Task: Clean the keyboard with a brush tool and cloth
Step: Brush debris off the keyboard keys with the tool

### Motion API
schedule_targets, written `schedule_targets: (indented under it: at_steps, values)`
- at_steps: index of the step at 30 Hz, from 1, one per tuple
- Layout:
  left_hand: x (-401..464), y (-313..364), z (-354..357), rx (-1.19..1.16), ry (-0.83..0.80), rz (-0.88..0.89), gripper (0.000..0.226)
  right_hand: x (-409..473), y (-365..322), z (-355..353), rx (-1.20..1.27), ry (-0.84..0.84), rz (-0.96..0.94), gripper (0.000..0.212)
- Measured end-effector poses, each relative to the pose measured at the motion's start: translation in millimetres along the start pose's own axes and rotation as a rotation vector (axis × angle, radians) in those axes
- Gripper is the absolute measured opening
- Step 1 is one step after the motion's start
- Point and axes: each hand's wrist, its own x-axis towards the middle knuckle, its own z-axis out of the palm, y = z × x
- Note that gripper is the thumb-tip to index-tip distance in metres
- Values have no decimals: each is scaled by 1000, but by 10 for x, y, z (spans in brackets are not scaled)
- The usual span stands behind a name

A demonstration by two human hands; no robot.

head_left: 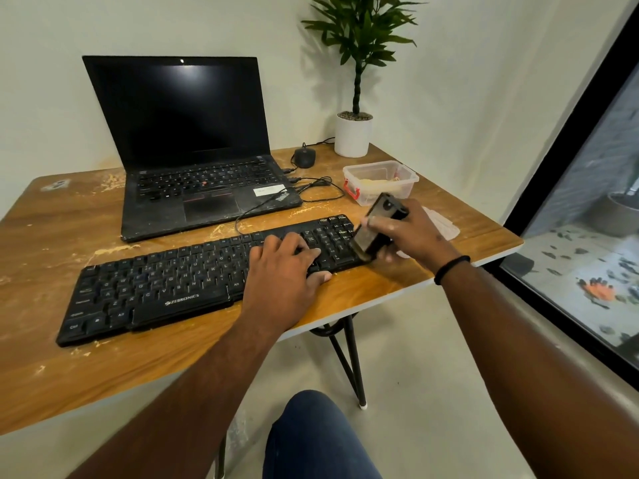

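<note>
A black keyboard (166,281) lies slanted across the wooden table (69,368). My left hand (280,271) rests flat on its right part, fingers spread over the keys and thumb at the front edge. My right hand (411,233) grips a dark brush tool (375,226), tilted, with its lower end touching the keyboard's right end by the number pad. A pale cloth (444,224) lies on the table behind my right hand, partly hidden.
An open black laptop (193,153) stands behind the keyboard, its cables looping beside it. A mouse (305,157), a potted plant (352,133) and a clear plastic box (380,181) occupy the back right. Sawdust-like crumbs speckle the table. A glass wall runs at right.
</note>
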Motion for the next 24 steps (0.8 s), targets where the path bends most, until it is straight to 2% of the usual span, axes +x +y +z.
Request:
schedule_targets:
  at_steps: [2, 5, 7, 9, 17, 19, 22, 24]
  values:
    - [0, 0, -2, 3, -2, -1, 56, 76, -38, 28, -123, 76, -48, 13]
    - [3, 5, -3, 4, -7, -2, 56, 163, -109, 48, -98, -39, -20, 11]
    - [2, 0, -5, 0, 1, -2, 55, 202, -142, 55, -165, 27, -44, 9]
    - [1, 0, -3, 1, -3, -3, 55, 233, -149, 40, -226, 21, -25, 10]
    - [2, -2, 0, -3, -14, -8, 56, 263, -68, 30, -136, 57, 44, 28]
    - [5, -9, -1, -2, -10, -8, 56, 274, -71, 29, -127, 101, 42, 26]
    - [3, -3, 4, -2, -8, -4, 56, 272, -87, 55, -80, 49, 57, 26]
    - [8, -4, 1, -2, -10, -8, 56, 291, -89, 67, -79, 88, 49, 20]
